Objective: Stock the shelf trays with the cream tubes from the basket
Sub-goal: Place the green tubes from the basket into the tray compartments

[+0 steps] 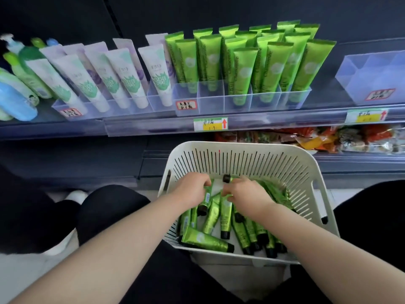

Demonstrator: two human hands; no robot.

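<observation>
A white slotted basket [241,159] sits in front of me, holding several green cream tubes [208,240] with black caps. Both hands are inside it. My left hand [192,188] is closed around a green tube whose cap points down. My right hand [245,194] grips another green tube, its black cap sticking up past the fingers. On the shelf above, a clear divided tray [241,102] holds several upright green tubes [274,66].
White and lilac tubes [114,77] fill a tray at the left, with bottles [19,88] beyond. A clear tray [372,80] stands at the right. Snack packets [306,139] lie on the lower shelf. My dark-clothed knees flank the basket.
</observation>
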